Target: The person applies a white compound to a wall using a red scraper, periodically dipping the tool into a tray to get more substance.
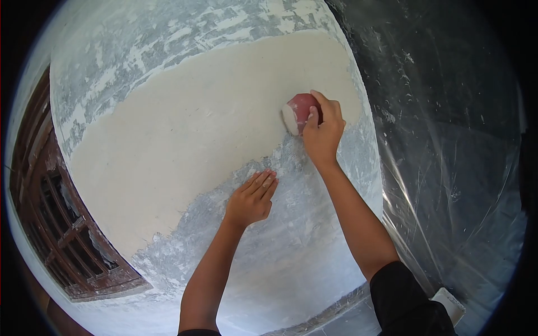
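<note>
My right hand (326, 127) grips a dark red, rounded tool (303, 109) against the wall, at the right part of a smooth cream-coloured coat (185, 123). Pale paste shows on the tool's left side. Lower and further left, my left hand (250, 199) lies flat on the grey, patchy wall surface (269, 241), its fingertips near the coat's lower edge. Those fingers are stretched out close together and hold nothing.
A brown barred wooden window frame (73, 235) is set in the wall at the left. Clear plastic sheeting (448, 168) hangs over a dark area on the right. A whitish container (449, 305) stands at the lower right, beside my sleeve.
</note>
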`<state>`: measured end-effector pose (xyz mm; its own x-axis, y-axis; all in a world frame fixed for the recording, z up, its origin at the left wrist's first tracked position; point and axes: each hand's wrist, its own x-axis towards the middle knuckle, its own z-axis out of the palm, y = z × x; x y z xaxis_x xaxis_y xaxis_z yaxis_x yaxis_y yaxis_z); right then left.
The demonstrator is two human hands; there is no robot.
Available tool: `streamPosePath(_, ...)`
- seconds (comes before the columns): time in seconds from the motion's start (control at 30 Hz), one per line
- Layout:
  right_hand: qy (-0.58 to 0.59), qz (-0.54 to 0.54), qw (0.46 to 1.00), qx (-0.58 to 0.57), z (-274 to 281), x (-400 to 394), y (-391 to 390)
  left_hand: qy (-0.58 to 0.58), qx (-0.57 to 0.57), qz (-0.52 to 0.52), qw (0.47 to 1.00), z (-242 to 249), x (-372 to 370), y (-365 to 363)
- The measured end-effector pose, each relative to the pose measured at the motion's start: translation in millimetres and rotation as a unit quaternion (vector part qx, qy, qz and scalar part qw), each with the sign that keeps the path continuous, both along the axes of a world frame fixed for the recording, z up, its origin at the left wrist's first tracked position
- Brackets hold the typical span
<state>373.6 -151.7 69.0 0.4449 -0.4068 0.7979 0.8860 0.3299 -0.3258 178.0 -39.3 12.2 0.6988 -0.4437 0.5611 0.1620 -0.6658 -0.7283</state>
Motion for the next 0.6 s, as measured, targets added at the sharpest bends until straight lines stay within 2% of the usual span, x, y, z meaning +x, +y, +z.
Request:
streamPosePath(0.07, -0.125, 0.072, 0.986, -0.081, -4, -34, 8, 0.001, -0.004, -0.002, 1.000, 1, -1, 0)
streamPosePath(0.13, -0.127, 0.100, 0.975, -0.151, -7, -35, 16, 0.007, -0.005, -0.004, 1.000, 0, -1, -1)
streamPosePath(0.23, 0.090, 0.012, 0.995, -0.041, -4, 12, 11, -0.005, -0.001, 0.002, 1.000, -1, 0, -1)
streamPosePath(0.27, 0.122, -0.010, 0.992, -0.019, -6, 22, 3, -0.005, -0.011, -0.002, 1.000, -2, 0, -1)
streamPosePath(0.33, 0.024, 0.079, 0.996, 0.043, 2, 1, -8, -0.012, -0.019, -0.008, 1.000, 0, 2, -3)
streamPosePath(0.43, -0.112, 0.133, 0.981, -0.084, 5, -35, 8, -0.002, -0.038, -0.014, 0.999, -1, 0, -5)
streamPosePath(0.47, -0.109, 0.132, 0.982, -0.086, 3, -31, 9, -0.001, -0.041, -0.016, 0.999, 0, 0, -5)
streamPosePath(0.53, -0.055, 0.050, 0.991, -0.111, -1, -15, 21, 0.001, -0.042, -0.016, 0.999, 1, -1, -5)
streamPosePath(0.6, 0.043, -0.007, 0.999, -0.017, -9, 12, 7, -0.003, -0.042, -0.020, 0.999, 0, -1, -6)
